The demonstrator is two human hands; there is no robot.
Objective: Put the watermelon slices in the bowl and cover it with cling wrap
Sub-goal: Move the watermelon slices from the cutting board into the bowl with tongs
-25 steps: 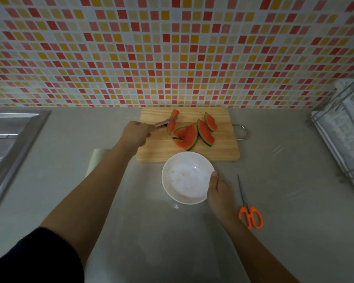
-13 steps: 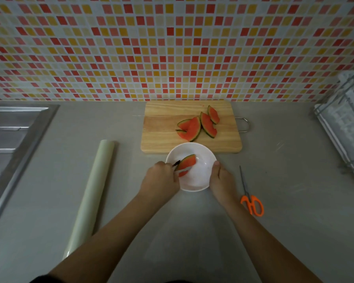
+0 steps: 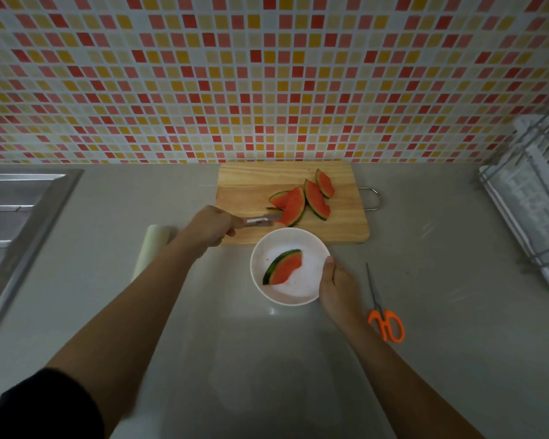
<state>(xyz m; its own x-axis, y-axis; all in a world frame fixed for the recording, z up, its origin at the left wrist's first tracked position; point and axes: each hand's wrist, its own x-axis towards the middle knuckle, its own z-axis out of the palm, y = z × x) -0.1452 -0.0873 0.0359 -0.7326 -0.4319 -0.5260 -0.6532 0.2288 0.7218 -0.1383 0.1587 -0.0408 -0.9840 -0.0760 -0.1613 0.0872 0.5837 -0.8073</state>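
We see a white bowl (image 3: 298,294) standing on the grey surface (image 3: 441,312), about midway between its left and right edges and just on the near side of a wooden cutting board (image 3: 251,185). The board lies at the far edge of the surface, against the tiled wall (image 3: 267,74). One watermelon slice (image 3: 282,268) lies inside the bowl, rind toward the left. The other watermelon slices (image 3: 314,198) lie overlapping on the board, toward its right half.

The left hand (image 3: 208,228) is closed around the handle of metal tongs (image 3: 260,220). Their tips reach over the board's near edge and touch the nearest slice of the pile. The tips are blurred, so we cannot tell whether they clamp it. The right hand (image 3: 338,286) holds the bowl at its right side, with the thumb laid on the rim.

A roll of cling wrap (image 3: 151,245) lies on the surface to the left of the bowl, partly hidden behind the left forearm. Orange-handled scissors (image 3: 385,324) lie to the right of the right hand, blades pointing toward the far edge. A steel sink (image 3: 13,210) sits at the left edge of the surface, and a dish rack (image 3: 530,210) stands at the right edge.
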